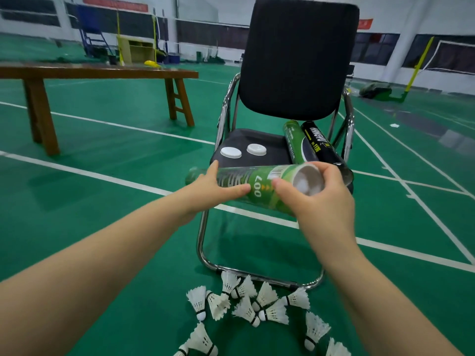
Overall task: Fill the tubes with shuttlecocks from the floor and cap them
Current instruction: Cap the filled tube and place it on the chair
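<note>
I hold a green tube (257, 185) level in front of the chair seat, its uncapped mouth turned toward me. My left hand (216, 191) grips its middle. My right hand (323, 199) wraps the open end, and something white shows deep inside. Two white caps (230, 152) (256, 149) lie on the black seat (257, 140). A second green tube (294, 141) and a black tube (320, 145) rest on the seat's right side. Several white shuttlecocks (257, 304) are scattered on the green floor by the chair's front rail.
The black chair (298, 57) with a chrome frame stands straight ahead. A wooden bench (97, 73) is to the left. White court lines cross the green floor (108, 155). Net posts and a shelf stand far behind.
</note>
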